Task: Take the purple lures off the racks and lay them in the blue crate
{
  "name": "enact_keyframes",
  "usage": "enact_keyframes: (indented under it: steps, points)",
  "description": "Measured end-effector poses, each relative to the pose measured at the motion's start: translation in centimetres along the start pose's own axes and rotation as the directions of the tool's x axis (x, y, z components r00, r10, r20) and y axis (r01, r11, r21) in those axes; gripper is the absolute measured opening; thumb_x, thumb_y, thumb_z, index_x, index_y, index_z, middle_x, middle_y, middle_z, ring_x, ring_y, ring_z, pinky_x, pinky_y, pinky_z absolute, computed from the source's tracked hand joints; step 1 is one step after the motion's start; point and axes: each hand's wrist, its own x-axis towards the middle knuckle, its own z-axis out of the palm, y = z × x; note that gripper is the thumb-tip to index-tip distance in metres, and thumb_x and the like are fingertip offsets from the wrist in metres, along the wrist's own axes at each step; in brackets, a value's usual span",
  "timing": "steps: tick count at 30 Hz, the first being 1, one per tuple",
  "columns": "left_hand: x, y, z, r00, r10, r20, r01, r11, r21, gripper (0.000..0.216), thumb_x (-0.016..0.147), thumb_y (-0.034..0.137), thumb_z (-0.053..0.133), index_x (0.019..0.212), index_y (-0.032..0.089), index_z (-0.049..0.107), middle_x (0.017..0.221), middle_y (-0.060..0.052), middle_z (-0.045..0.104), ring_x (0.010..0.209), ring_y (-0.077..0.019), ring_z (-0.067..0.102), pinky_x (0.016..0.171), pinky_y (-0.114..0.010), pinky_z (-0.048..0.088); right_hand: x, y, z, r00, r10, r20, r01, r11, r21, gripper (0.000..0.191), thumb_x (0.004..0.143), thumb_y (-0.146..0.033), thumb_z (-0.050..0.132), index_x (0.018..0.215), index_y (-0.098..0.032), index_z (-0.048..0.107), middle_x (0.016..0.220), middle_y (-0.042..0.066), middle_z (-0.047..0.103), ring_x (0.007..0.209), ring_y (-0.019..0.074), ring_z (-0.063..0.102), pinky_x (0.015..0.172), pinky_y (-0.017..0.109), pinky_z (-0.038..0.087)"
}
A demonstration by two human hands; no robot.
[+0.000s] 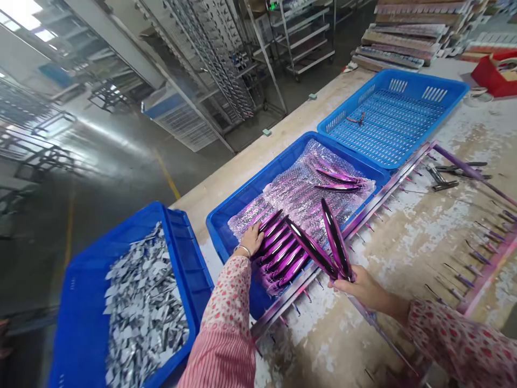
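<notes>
In my right hand [359,286] are two long, glossy purple pointed pieces [337,240], pinched at their lower ends and fanned apart in a V. My left hand [251,241] is inside the blue bin [220,215], its fingers closed around the near end of the leftmost purple piece [270,221]. Beside it lies a row of several like pieces [283,253], side by side. Under and behind them is clear bubble wrap [288,180], with more purple showing through and two pieces [339,187] on top.
A purple rack frame [297,293] with hooks lies along the bin's near side. Left stands a blue bin [197,291] of small grey pieces [147,307]. A blue perforated basket [404,121] holds small pliers [356,119]. Tools [442,180] lie at right.
</notes>
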Motion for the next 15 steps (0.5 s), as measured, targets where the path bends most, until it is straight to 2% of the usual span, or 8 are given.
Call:
enact_keyframes:
  steps: [2, 4, 6, 8, 10, 11, 13, 15]
  points:
    - [-0.6, 0.8, -0.3, 0.996, -0.005, -0.087, -0.002, 0.997, -0.079, 0.055, 0.090, 0.038, 0.047, 0.138, 0.011, 0.049, 0.133, -0.019, 0.057, 0.129, -0.0335, 0.051, 0.111, -0.053, 0.037, 1.6, -0.9, 0.8, 0.998, -0.056, 0.017, 0.056, 0.998, 0.019, 0.029, 0.079, -0.044, 0.070, 0.084, -0.016, 0.069, 0.080, 0.005, 0.072, 0.078, 0.0203, 0.065, 0.073, 0.031, 0.050]
    - [-1.6, 2.7, -1.2, 0.969, 0.008, -0.245, -0.069, 0.968, -0.243, 0.062, 0.088, 0.048, 0.052, 0.137, 0.011, 0.049, 0.138, -0.020, 0.053, 0.135, -0.0356, 0.044, 0.115, -0.055, 0.030, 3.5, -1.9, 1.9, 0.991, -0.133, 0.025, 0.132, 0.990, 0.038, 0.027, 0.079, -0.042, 0.070, 0.083, -0.016, 0.068, 0.077, 0.003, 0.070, 0.075, 0.0185, 0.063, 0.071, 0.029, 0.049]
    - [-3.2, 5.8, -2.3, 0.939, 0.024, -0.342, -0.199, 0.851, -0.487, 0.068, 0.086, 0.059, 0.054, 0.136, 0.014, 0.049, 0.142, -0.019, 0.050, 0.137, -0.0339, 0.042, 0.117, -0.052, 0.029, 5.6, -3.0, 3.0, 0.978, -0.208, 0.011, 0.208, 0.978, 0.035, 0.025, 0.080, -0.040, 0.069, 0.084, -0.015, 0.067, 0.077, 0.003, 0.069, 0.073, 0.0174, 0.062, 0.070, 0.028, 0.048]
    - [-5.0, 9.4, -3.3, 0.960, 0.055, -0.276, -0.255, 0.582, -0.772, 0.066, 0.084, 0.065, 0.055, 0.133, 0.021, 0.052, 0.136, -0.014, 0.056, 0.128, -0.0286, 0.052, 0.110, -0.046, 0.041, 7.5, -4.1, 4.0, 0.962, -0.273, 0.011, 0.274, 0.962, -0.010, 0.025, 0.082, -0.039, 0.068, 0.089, -0.015, 0.068, 0.080, 0.002, 0.069, 0.074, 0.0168, 0.061, 0.071, 0.028, 0.047]
    - [-6.7, 12.5, -3.9, 0.983, 0.048, -0.178, -0.184, 0.281, -0.942, 0.065, 0.077, 0.063, 0.067, 0.127, 0.025, 0.053, 0.121, -0.009, 0.063, 0.109, -0.0240, 0.062, 0.095, -0.041, 0.051, 9.1, -5.3, 4.8, 0.946, -0.319, 0.059, 0.324, 0.941, -0.100, 0.024, 0.083, -0.036, 0.066, 0.093, -0.015, 0.067, 0.081, 0.001, 0.068, 0.074, 0.0165, 0.059, 0.070, 0.027, 0.045]
    - [-7.3, 13.6, -4.1, 0.989, 0.018, -0.149, -0.150, 0.176, -0.973, 0.065, 0.072, 0.059, 0.075, 0.123, 0.025, 0.054, 0.113, -0.006, 0.065, 0.098, -0.0215, 0.065, 0.087, -0.038, 0.054, 9.7, -5.9, 5.1, 0.941, -0.326, 0.094, 0.338, 0.928, -0.159, 0.023, 0.083, -0.035, 0.066, 0.093, -0.014, 0.067, 0.079, 0.001, 0.067, 0.073, 0.0164, 0.059, 0.069, 0.027, 0.044]
    - [-8.0, 14.8, -4.6, 0.990, -0.065, -0.122, -0.116, 0.088, -0.989, 0.065, 0.061, 0.047, 0.087, 0.114, 0.024, 0.057, 0.099, -0.002, 0.066, 0.083, -0.0173, 0.065, 0.077, -0.032, 0.054, 10.8, -7.0, 5.6, 0.936, -0.305, 0.178, 0.345, 0.896, -0.280, 0.020, 0.082, -0.033, 0.067, 0.088, -0.014, 0.067, 0.074, 0.000, 0.065, 0.071, 0.0164, 0.058, 0.065, 0.025, 0.040]
    - [-7.9, 14.5, -5.4, 0.990, -0.099, -0.100, -0.089, 0.112, -0.990, 0.063, 0.054, 0.039, 0.091, 0.104, 0.021, 0.058, 0.089, 0.000, 0.064, 0.075, -0.0148, 0.062, 0.070, -0.028, 0.052, 11.6, -7.9, 5.9, 0.924, -0.267, 0.273, 0.359, 0.850, -0.385, 0.021, 0.080, -0.034, 0.070, 0.084, -0.014, 0.067, 0.072, 0.000, 0.065, 0.071, 0.0172, 0.059, 0.063, 0.025, 0.039]
